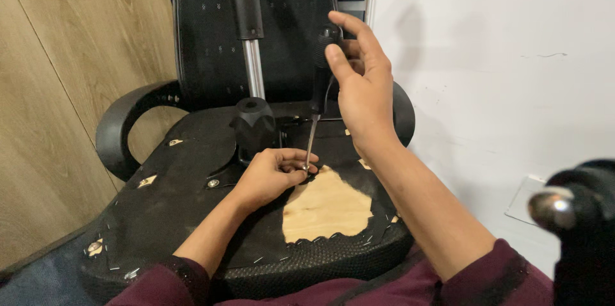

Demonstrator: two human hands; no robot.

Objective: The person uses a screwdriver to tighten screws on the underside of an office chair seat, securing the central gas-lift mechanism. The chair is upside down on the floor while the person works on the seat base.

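Observation:
An upturned black office chair seat (pixel 173 197) lies in front of me, its underside facing up, with a patch of bare plywood (pixel 327 207) showing where the black cover is cut away. My right hand (pixel 359 82) grips the black handle of a screwdriver (pixel 318 82) held upright, its metal shaft pointing down to the seat. My left hand (pixel 272 175) pinches the screwdriver's tip against the seat at the plywood's upper edge, steadying a small fastener there.
A black gas-lift socket (pixel 254 123) and chrome column (pixel 254 75) rise from the seat's middle. A curved black armrest (pixel 122 127) sits at left. Wood-look panelling (pixel 64 56) stands left, a white wall (pixel 500 56) right. A black caster part (pixel 576 210) intrudes at lower right.

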